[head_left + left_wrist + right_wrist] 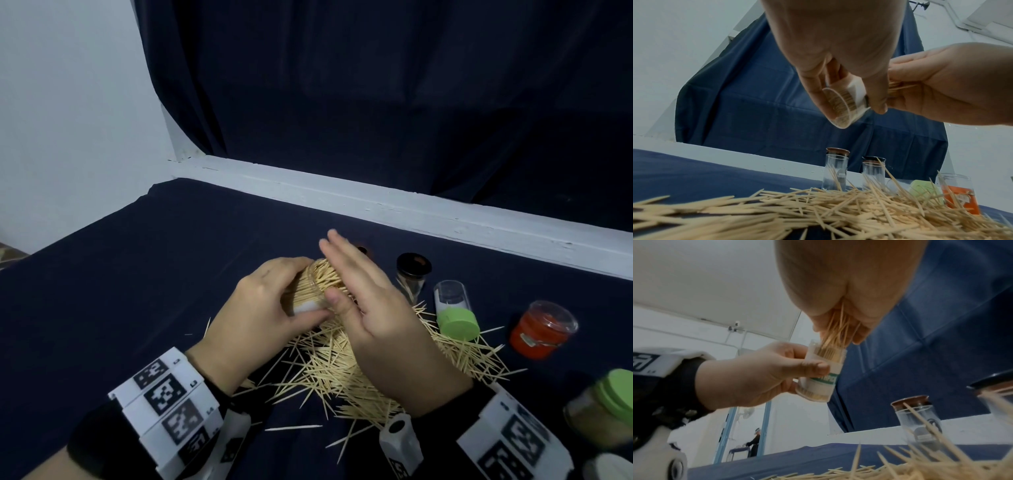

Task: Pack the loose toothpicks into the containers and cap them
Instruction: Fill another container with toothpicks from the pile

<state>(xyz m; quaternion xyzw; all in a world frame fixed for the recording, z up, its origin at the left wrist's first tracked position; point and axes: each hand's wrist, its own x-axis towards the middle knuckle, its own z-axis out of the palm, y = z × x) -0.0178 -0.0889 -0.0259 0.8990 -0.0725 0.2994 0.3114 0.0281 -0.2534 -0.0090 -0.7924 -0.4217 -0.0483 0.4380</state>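
Observation:
My left hand (pixel 267 301) grips a clear plastic toothpick container (pixel 308 308) with a white and green label (pixel 824 381), holding it tilted above the table. It is packed with toothpicks whose ends stick out of its open mouth. My right hand (pixel 370 308) is at that mouth with its fingers straight, and its thumb pinches a bundle of toothpicks (pixel 900 87) against them. In the right wrist view these toothpicks (pixel 838 334) run from the hand down into the container. A big loose pile of toothpicks (pixel 335 373) lies on the dark blue cloth under both hands.
Two black-capped clear jars (pixel 412 270) (pixel 836 168) stand behind the pile. Right of it are a green-capped container (pixel 455 308) upside down on its cap, a red-capped one (pixel 541 329) and a green-capped filled jar (pixel 603 404) at the right edge. A white ledge (pixel 376 198) bounds the table's far side.

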